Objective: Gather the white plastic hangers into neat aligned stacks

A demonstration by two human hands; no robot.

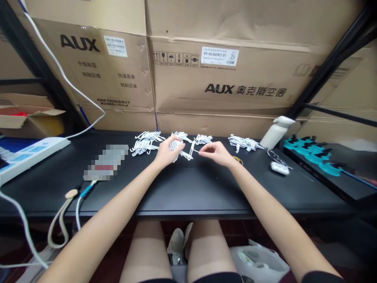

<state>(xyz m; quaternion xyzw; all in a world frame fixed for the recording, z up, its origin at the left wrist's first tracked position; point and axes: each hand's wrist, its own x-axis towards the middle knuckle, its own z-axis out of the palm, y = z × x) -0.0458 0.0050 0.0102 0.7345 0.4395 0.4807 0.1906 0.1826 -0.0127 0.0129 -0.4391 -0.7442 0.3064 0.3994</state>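
Note:
Over the black table (182,188), my left hand (167,151) is closed around a bundle of small white plastic hooks (176,146). My right hand (216,151) pinches the end of a thin white tie (194,150) that runs from that bundle. More white hook bundles lie behind: one group at the left (144,143), one in the middle (203,138) and one at the right (244,142).
A white bottle (277,131) leans at the right, with an earbud case (279,168) and glasses beside it. Teal parts (309,153) sit on a black tray. A white power strip (29,153) and cables lie left. Cardboard boxes (224,78) wall the back.

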